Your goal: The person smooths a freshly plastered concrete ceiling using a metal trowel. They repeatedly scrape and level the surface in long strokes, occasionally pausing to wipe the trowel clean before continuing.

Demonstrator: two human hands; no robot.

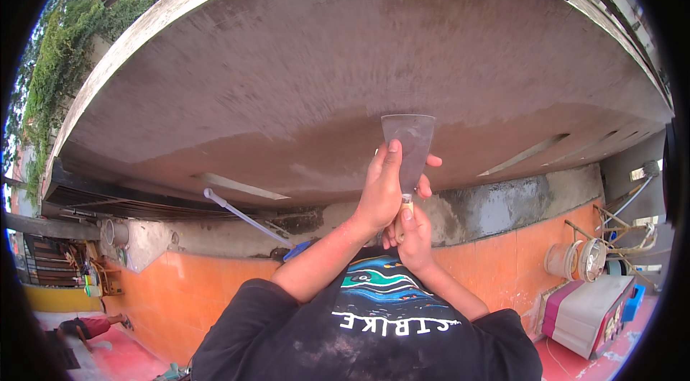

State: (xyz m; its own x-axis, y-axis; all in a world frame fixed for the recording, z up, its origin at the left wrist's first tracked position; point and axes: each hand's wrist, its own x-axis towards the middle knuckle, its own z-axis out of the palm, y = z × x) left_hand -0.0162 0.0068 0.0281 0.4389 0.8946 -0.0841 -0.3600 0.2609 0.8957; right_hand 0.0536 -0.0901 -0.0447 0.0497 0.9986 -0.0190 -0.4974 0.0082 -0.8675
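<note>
From where I stand, both hands are on one scraper (413, 154), up in front of the person's chest. The right hand (415, 237) is clamped on the handle (407, 204), thumb lying up along it. The left hand (381, 187) is wrapped about the blade (415, 129) from behind — thumb by its left edge, two fingertips out past the right. The broad end points away from the body, toward the wall (323, 57); whether it touches I can't tell, for the blade hides that spot.

The wall is pale grey-brown higher up, with a darker band (323, 136) low down, and the scraper sits over the edge between the two. I'd judge this a moment of handling the tool, perhaps steadying or wiping the blade, rather than a stroke. Putting the edge to use would call for the left hand to come off the blade, the right to keep its hold, and the edge to be laid flat.

A pale-handled blue tool (251, 220) leans to the left. Off to the right are buckets (575, 260) and a box (586, 316); at the far lower left, another person's red sleeve (97, 325) shows.
</note>
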